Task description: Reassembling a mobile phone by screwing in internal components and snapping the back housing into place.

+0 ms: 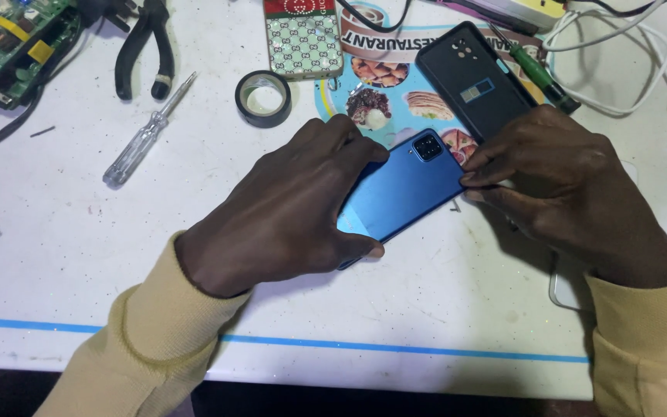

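Note:
A blue smartphone [407,189] lies face down on the white table [79,232], its camera block toward the far right. My left hand [291,212] grips its near-left end, thumb on the near edge and fingers over the far edge. My right hand [565,181] pinches the phone's right edge with fingertips near the camera block. A dark phone case [474,81] lies just beyond my right hand.
A roll of black tape [263,98], a clear-handled screwdriver [144,135], black pliers [144,46] and a green circuit board [9,38] lie at the far left. A patterned phone case [303,37], a food flyer [395,85], a green screwdriver [538,73] and white cables [634,46] lie far right.

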